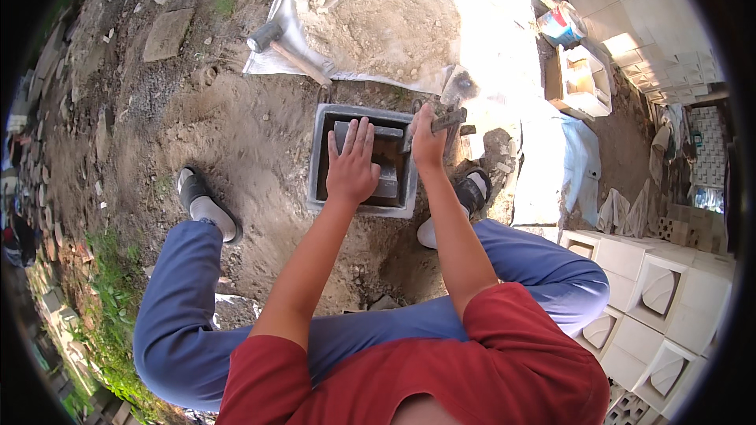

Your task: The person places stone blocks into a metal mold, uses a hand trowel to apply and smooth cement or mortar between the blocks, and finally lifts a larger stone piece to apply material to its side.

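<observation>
A grey square box-like mould [317,165] sits on the ground between my feet. Inside it is a smaller dark grey insert [387,181], with brown hollows beside it. My left hand [352,162] lies flat on this insert, fingers stretched forward and slightly apart. At the mould's right rim, my right hand [428,139] is closed around a dark metal bar-like tool [450,120]; its exact kind is unclear. Part of the tool is hidden by my fingers.
A mallet [265,36] with a wooden handle lies ahead, against a white sheet [277,16] bearing a sand heap [382,24]. Pale patterned blocks [630,275] are stacked at right. A white box [591,83] and a bucket [561,25] stand far right.
</observation>
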A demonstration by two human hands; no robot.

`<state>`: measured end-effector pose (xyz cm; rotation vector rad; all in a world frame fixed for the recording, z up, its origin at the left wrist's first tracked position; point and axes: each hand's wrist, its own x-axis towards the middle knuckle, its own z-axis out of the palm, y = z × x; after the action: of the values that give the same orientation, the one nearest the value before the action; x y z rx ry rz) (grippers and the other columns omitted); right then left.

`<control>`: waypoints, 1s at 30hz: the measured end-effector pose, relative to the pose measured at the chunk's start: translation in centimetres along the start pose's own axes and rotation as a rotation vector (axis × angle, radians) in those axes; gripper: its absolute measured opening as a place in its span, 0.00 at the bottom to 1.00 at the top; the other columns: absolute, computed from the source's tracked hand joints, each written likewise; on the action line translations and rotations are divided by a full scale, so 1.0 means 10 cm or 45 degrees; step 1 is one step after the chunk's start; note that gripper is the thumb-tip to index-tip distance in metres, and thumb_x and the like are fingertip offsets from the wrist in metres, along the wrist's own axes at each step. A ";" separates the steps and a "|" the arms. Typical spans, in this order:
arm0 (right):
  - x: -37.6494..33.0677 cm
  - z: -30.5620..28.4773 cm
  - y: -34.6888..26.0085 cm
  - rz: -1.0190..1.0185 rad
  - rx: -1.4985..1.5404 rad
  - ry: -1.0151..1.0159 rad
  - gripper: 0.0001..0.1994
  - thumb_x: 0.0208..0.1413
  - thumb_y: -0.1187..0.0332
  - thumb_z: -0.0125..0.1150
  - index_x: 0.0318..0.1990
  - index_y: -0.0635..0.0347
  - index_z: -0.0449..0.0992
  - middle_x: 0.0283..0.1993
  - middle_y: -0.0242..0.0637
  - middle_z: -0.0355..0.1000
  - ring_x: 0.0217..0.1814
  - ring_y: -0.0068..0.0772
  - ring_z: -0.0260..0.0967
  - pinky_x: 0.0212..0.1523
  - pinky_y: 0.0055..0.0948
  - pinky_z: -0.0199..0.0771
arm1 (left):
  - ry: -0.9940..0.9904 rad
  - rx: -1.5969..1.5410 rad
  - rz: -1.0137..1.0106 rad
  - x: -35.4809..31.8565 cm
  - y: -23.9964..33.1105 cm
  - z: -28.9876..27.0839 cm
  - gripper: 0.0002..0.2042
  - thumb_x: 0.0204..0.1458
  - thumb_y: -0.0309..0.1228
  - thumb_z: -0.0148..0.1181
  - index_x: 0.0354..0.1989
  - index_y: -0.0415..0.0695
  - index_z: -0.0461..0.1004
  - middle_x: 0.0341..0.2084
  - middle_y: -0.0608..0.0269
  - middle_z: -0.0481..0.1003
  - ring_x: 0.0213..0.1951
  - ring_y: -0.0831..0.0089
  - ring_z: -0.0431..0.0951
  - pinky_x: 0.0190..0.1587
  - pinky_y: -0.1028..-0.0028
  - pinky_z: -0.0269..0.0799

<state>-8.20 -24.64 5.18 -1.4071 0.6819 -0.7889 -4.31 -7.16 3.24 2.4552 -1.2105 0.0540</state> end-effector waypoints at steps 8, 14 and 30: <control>0.04 0.18 -0.19 0.117 -0.204 -0.056 0.27 0.72 0.54 0.50 0.20 0.60 0.66 0.18 0.27 0.62 0.20 0.20 0.56 0.22 0.31 0.55 | 0.000 -0.005 -0.047 -0.09 -0.12 0.00 0.39 0.52 0.36 0.49 0.76 0.42 0.53 0.76 0.58 0.52 0.78 0.62 0.48 0.76 0.43 0.34; -0.03 0.17 0.05 -0.054 -0.180 0.081 0.26 0.71 0.54 0.52 0.22 0.63 0.67 0.18 0.25 0.60 0.22 0.20 0.54 0.24 0.34 0.56 | -0.053 0.042 -0.036 -0.01 -0.03 0.02 0.39 0.52 0.39 0.50 0.76 0.42 0.52 0.77 0.59 0.51 0.78 0.63 0.47 0.76 0.41 0.33; 0.29 -0.15 -0.40 0.035 0.312 -0.802 0.25 0.70 0.63 0.56 0.16 0.55 0.63 0.16 0.23 0.58 0.17 0.15 0.51 0.19 0.25 0.48 | -0.011 0.002 -0.047 -0.03 -0.01 0.01 0.39 0.52 0.37 0.49 0.76 0.42 0.52 0.76 0.59 0.52 0.77 0.62 0.49 0.76 0.43 0.34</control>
<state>-8.06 -27.86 9.17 -1.3160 0.1099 -0.3528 -4.40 -6.91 2.99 2.4812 -1.1685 0.0338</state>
